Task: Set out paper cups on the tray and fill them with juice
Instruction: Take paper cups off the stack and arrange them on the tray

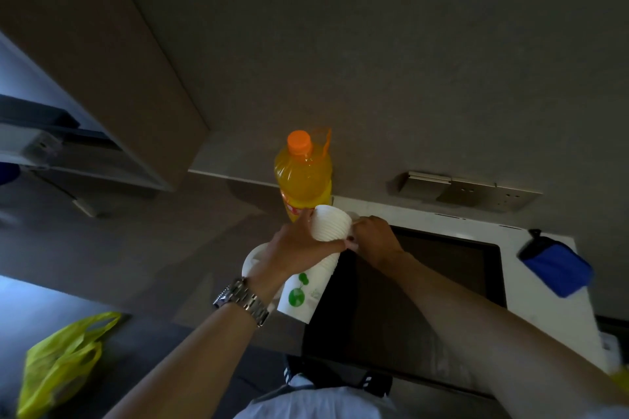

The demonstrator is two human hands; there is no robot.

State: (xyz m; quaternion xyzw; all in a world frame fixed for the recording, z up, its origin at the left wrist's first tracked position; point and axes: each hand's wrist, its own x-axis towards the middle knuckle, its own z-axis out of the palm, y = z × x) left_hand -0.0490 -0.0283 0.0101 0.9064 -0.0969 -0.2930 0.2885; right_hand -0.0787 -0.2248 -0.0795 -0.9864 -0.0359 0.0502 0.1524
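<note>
A stack of white paper cups (320, 262) with green print lies tilted in my left hand (299, 245), which grips it round the middle, open end pointing away from me. My right hand (369, 236) pinches the rim of the top cup at the stack's far end. Just behind the hands stands a large bottle of orange juice (304, 173) with an orange cap, upright on the white counter. Below my hands lies a dark rectangular tray (442, 269). Another white cup or lid (253, 258) shows partly behind my left wrist.
A blue pouch (554, 265) lies on the white counter (544, 316) to the right of the tray. A yellow-green plastic bag (61, 360) sits low on the left. Wall sockets (476, 190) are on the wall behind. A cabinet edge runs at the upper left.
</note>
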